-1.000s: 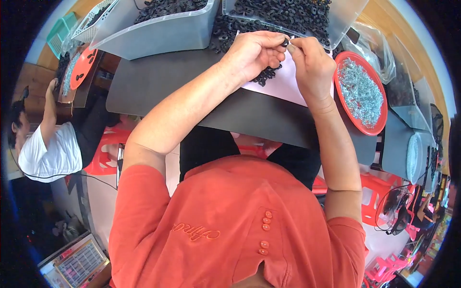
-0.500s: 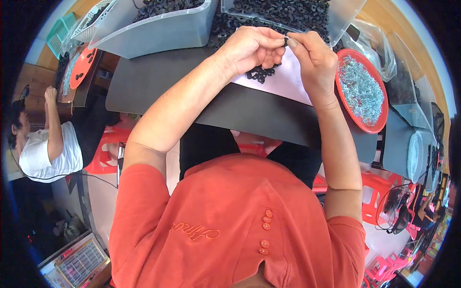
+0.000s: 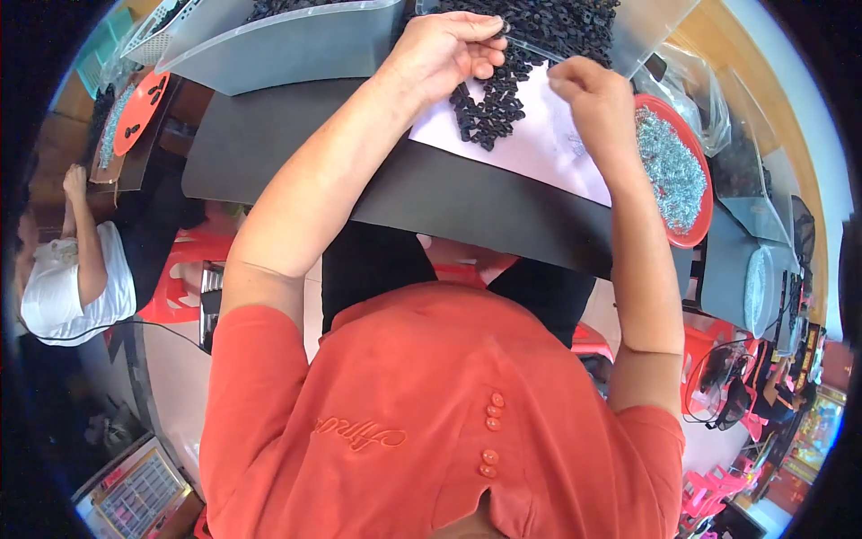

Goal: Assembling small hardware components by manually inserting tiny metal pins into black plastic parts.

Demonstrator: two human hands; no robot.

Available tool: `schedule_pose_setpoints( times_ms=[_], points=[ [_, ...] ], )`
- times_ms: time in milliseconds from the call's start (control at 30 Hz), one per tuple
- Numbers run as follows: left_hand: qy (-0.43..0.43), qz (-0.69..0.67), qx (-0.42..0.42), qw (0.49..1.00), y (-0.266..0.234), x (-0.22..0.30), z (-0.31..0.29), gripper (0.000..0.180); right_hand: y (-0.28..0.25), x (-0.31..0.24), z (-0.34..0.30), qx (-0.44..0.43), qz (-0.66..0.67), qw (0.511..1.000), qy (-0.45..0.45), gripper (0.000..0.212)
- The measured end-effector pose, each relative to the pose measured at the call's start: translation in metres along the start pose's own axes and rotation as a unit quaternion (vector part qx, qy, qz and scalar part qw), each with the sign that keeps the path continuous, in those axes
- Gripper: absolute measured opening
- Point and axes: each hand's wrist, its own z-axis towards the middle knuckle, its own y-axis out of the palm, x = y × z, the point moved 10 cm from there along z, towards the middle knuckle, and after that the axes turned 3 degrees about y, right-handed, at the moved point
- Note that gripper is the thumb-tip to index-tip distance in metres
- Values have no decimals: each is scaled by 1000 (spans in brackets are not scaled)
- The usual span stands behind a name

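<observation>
My left hand [image 3: 449, 56] is raised over the front of a clear bin, thumb and forefinger pinching a small black part [image 3: 504, 30], its other fingers curled. To its right, above a white sheet [image 3: 570, 171], my right hand [image 3: 597, 99] is closed with thumb and forefinger together; whatever may be in them is too small or hidden to make out. Between the hands, a loose pile of small black parts [image 3: 489, 117] lies on the sheet and reaches back to the bin. Beside my right wrist stands a red plate [image 3: 706, 202] heaped with small silvery metal pieces [image 3: 672, 171].
Large clear bins [image 3: 287, 56] of black parts stand along the far side of the dark table [image 3: 269, 144]. A plastic bag [image 3: 696, 103] lies behind the red plate. Another person in a white shirt [image 3: 76, 283] sits at the left, near a second red plate [image 3: 144, 112].
My hands have parted: the left has moved up and away with the small black part, the right has drawn slightly right and down. More of the pile and sheet shows.
</observation>
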Motion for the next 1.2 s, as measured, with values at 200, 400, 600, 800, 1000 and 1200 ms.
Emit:
schedule_pose_setpoints(
  times_ms=[200,400,600,800,1000,1200],
  points=[
    [-13,38,18,999,-1,-8,-1,15,56,0,14,-64,-164,979,-107,10],
    [-19,49,78,996,-14,-10,-2,16,63,-1,15,-119,-215,964,-105,10],
    [-4,73,92,993,-11,-9,-4,19,64,13,13,-142,-212,964,-74,15],
    [-9,77,103,992,-14,-17,-3,19,48,39,17,-101,9,994,40,16],
    [83,32,141,986,-20,-4,-9,19,78,-23,-16,-174,432,862,202,13],
    [31,-47,167,984,-11,-14,-17,18,92,-31,-28,-71,349,923,147,12]
  ],
)
